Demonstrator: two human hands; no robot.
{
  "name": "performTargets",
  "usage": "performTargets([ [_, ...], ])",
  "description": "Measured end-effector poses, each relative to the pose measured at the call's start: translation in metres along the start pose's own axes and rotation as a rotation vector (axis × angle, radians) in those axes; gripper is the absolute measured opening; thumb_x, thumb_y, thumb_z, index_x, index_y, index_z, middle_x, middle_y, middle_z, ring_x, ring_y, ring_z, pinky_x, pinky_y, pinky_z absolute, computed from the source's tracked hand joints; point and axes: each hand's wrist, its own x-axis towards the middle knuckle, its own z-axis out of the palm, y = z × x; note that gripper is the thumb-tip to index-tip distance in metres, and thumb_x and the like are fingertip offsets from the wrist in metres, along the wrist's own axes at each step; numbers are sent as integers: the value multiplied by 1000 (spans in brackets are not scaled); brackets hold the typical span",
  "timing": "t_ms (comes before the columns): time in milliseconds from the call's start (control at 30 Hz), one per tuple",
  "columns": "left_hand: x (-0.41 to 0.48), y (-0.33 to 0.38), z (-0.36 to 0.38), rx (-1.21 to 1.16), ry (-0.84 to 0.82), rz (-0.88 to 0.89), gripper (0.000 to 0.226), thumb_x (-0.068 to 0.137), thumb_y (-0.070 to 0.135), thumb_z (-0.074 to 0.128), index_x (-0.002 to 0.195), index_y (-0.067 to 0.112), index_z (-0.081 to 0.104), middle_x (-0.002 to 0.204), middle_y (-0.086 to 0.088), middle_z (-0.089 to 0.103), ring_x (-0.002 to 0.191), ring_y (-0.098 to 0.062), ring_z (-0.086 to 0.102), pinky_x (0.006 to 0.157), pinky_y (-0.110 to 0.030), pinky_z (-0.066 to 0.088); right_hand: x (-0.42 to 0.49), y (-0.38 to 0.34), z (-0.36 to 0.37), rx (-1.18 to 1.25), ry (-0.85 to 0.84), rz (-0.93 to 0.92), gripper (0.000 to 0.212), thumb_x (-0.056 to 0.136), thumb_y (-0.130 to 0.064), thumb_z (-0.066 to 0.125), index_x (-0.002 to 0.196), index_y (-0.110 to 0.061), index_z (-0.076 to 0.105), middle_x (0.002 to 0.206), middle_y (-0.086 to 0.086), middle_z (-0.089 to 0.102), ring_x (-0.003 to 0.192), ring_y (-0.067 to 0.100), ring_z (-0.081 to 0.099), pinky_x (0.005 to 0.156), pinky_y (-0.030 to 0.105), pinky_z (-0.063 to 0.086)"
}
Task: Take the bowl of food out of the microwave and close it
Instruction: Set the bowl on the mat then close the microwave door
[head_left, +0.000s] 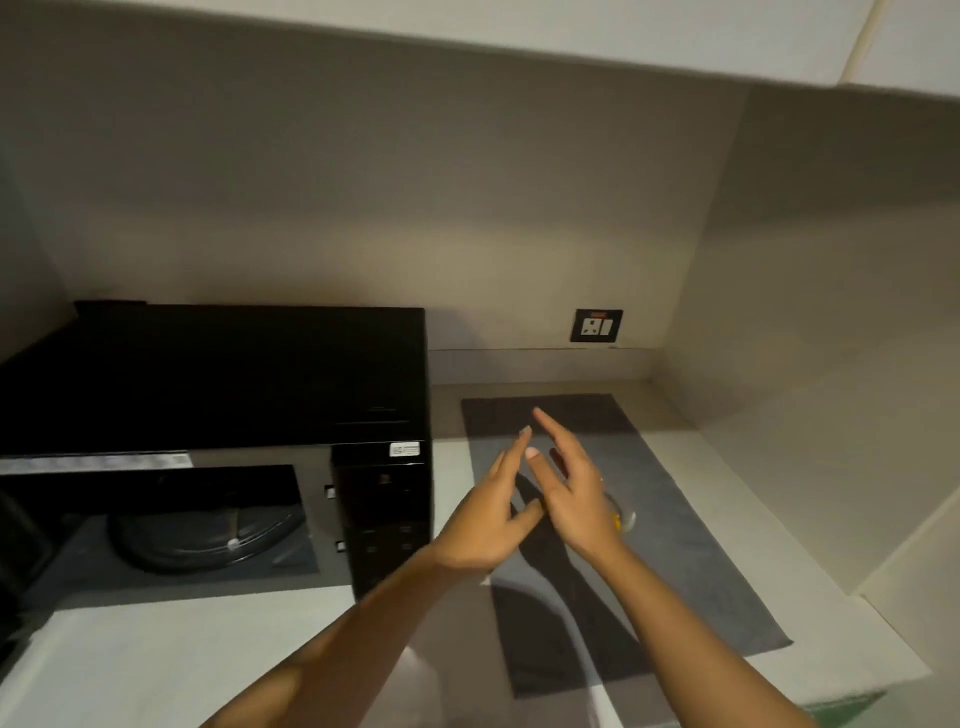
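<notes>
A black microwave (218, 374) stands on the counter at the left, its cavity open with the glass turntable (208, 535) showing inside. A clear glass bowl (623, 517) with some yellow food rests on a grey mat (691, 545) to the right of the microwave, mostly hidden behind my right hand. My left hand (491, 512) and my right hand (571, 488) hover side by side above the mat, fingers spread, neither holding anything. The microwave door is out of sight at the left edge.
A wall socket (596, 326) sits on the back wall above the counter. The pale counter (171, 660) runs in front of the microwave. A side wall (831, 364) closes off the corner on the right, with cabinets overhead.
</notes>
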Motion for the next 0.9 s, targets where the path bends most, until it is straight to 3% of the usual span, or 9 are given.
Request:
performTargets([
  [100, -31, 18, -38, -22, 90, 36, 83, 93, 29, 56, 153, 33, -1, 162, 15, 5, 143, 7, 12, 113, -18, 19, 0, -47, 20, 17, -35, -153, 46, 98, -23, 51, 142, -29, 42, 146, -10, 47, 135, -1, 40, 114, 27, 34],
  [267, -84, 38, -106, 58, 296, 95, 82, 94, 29, 57, 153, 34, 0, 161, 19, 6, 144, 8, 14, 112, -12, 19, 2, -119, 67, 78, -119, -361, 48, 98, -23, 50, 145, -22, 40, 148, -5, 45, 139, 6, 39, 114, 40, 36],
  [400, -121, 33, -159, 185, 418, 70, 81, 94, 34, 55, 152, 39, -2, 162, 17, 0, 149, -3, 0, 116, -25, 16, 1, -160, 108, 54, -223, -463, 51, 99, -31, 47, 148, -26, 35, 153, -9, 38, 143, 8, 31, 116, 43, 33],
  [500, -145, 14, -198, 351, 529, -10, 80, 95, 34, 52, 152, 32, -4, 161, 15, -3, 147, -1, -11, 120, -32, 3, 1, -182, 143, -7, -337, -468, 54, 99, -38, 44, 150, -33, 28, 156, -12, 31, 146, 4, 23, 117, 39, 30],
  [667, -184, -26, -256, 655, 656, -231, 78, 94, 36, 53, 154, 13, 8, 163, -6, 8, 150, -20, -3, 122, -46, 1, 8, -198, 203, -186, -474, -488, 59, 98, -40, 43, 152, -29, 23, 159, -7, 26, 148, 8, 17, 117, 35, 28],
  [800, -215, -53, -293, 942, 674, -476, 81, 91, 43, 51, 153, 7, 12, 162, -16, 11, 150, -32, 0, 118, -57, 1, 12, -197, 242, -324, -541, -537, 60, 99, -38, 44, 153, -21, 22, 160, -1, 26, 149, 14, 17, 122, 39, 18],
  [900, -236, -67, -314, 1007, 660, -726, 85, 90, 49, 48, 153, 6, 10, 161, -19, 7, 149, -37, -5, 113, -65, -5, 15, -191, 263, -390, -568, -550, 61, 99, -39, 42, 153, -19, 23, 160, 1, 26, 150, 16, 17, 122, 37, 13],
])
